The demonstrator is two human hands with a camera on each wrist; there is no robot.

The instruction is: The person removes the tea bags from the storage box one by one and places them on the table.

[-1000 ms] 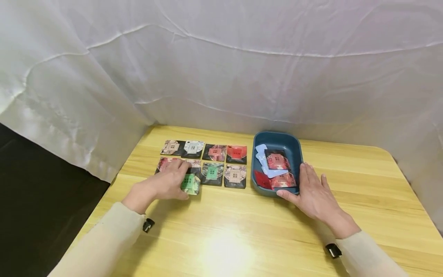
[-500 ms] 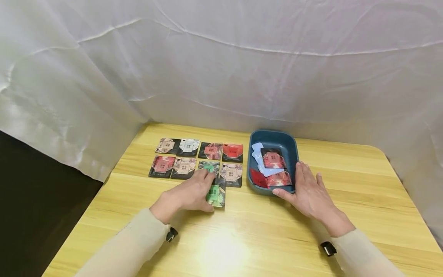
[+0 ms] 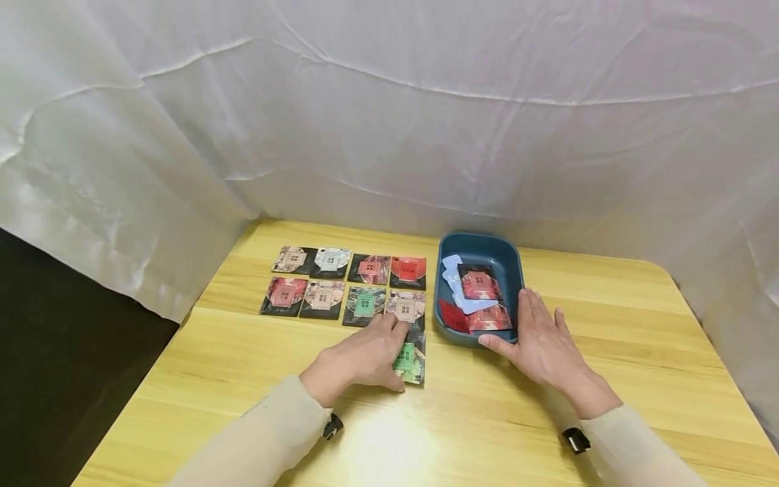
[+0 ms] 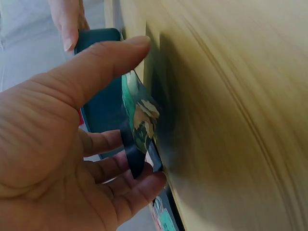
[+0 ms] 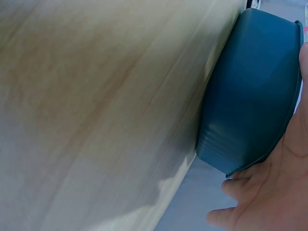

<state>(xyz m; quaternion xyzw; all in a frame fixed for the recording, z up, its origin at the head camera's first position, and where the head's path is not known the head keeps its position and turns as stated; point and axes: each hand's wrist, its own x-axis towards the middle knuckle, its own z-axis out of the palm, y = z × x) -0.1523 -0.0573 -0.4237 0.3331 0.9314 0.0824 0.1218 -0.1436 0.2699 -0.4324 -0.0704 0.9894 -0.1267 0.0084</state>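
Fingers of left hand (image 3: 368, 355): pinching light-green sachet (image 3: 414, 360) between thumb and fingertips.
Fingers of right hand (image 3: 550, 348): extended against side of blue tray (image 3: 487, 247).
Light-green sachet: nearside of front row's right-end sachet (image 3: 405, 308), left of blue tray.
Tray contents: red sachets (image 3: 479, 282), pale-blue pieces (image 3: 481, 306).
Counter (image 3: 487, 419): two rows of four sachets (image 3: 364, 306).

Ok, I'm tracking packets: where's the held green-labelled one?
In the head view, the held packet is below the front row's rightmost packet, left of the tub.
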